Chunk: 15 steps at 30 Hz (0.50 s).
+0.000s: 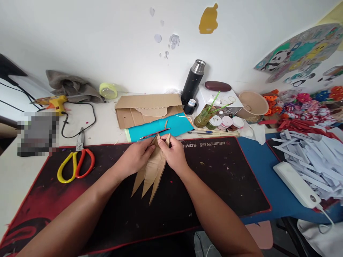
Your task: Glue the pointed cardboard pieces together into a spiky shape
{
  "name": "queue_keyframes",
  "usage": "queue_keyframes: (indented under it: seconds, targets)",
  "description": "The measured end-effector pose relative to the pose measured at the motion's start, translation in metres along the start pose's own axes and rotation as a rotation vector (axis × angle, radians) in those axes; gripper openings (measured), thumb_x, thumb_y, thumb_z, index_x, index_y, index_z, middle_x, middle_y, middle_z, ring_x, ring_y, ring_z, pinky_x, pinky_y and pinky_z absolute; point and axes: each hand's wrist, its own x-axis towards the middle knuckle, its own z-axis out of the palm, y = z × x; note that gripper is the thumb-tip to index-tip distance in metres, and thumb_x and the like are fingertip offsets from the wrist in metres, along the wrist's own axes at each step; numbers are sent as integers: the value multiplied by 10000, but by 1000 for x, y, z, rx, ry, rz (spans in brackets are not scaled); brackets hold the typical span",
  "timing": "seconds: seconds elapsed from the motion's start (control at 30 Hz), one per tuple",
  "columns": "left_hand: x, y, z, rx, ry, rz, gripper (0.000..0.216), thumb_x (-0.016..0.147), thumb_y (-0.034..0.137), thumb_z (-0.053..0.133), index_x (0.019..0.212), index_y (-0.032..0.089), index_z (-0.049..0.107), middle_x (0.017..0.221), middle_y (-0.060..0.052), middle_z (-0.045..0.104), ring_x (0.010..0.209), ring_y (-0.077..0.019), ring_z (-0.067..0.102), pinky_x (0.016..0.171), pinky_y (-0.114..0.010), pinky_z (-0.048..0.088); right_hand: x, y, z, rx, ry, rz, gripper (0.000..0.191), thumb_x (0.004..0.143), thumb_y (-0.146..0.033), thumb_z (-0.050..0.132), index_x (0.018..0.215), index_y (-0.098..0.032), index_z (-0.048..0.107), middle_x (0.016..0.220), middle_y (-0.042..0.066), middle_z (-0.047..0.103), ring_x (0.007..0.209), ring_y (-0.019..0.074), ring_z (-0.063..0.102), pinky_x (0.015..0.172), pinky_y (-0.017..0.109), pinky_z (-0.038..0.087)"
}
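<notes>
A brown cardboard piece with long pointed strips [154, 166] is held between the two hands, tilted above the mat, its three lower points fanned toward the person and its upper tips rising between the thumbs. The left hand [138, 155] grips its left edge near the top, thumb and forefinger closed with the cardboard between them; the right hand [173, 151] grips the right edge, its thumb pressed flat on the front face near an upper tip. The remaining fingers are curled, partly hidden behind the cardboard, so their exact hold cannot be told. Beneath is a black desk mat with red edging [222, 185]. Just beyond the hands, a dark red pencil [158, 132] lies on a bright blue sheet [178, 124], partly covered by a torn brown cardboard sheet [125, 116]. To the left lie scissors with yellow and red handles [66, 167]; far right, a heap of white paper strips [318, 153].
</notes>
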Motion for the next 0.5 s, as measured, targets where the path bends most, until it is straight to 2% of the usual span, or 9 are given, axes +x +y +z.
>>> queue_keyframes:
  seconds: [0.13, 0.33, 0.5]
  targets:
    - [-1, -1, 1, 13, 11, 1, 348, 1036, 481, 411, 925, 238, 634, 854, -66, 708, 793, -270, 655, 755, -362, 489, 0, 1, 0, -11, 6, -3, 181, 920, -412, 642, 869, -244, 682, 841, 6, 728, 812, 214, 646, 768, 324, 500]
    - [-1, 2, 1, 23, 7, -10, 300, 1021, 467, 405, 865, 251, 542, 821, -50, 658, 741, -258, 614, 694, -363, 437, -1, 0, 0, -4, 1, -8, 180, 915, -411, 635, 849, -245, 660, 833, 2, 710, 783, 206, 631, 767, 323, 489]
    - [-1, 2, 6, 4, 24, -18, 281, 1021, 458, 419, 881, 248, 542, 862, -59, 675, 770, -264, 624, 725, -373, 434, -1, -1, 1, -13, 0, 3, 181, 912, -414, 626, 848, -245, 644, 811, -4, 690, 766, 200, 615, 751, 319, 482]
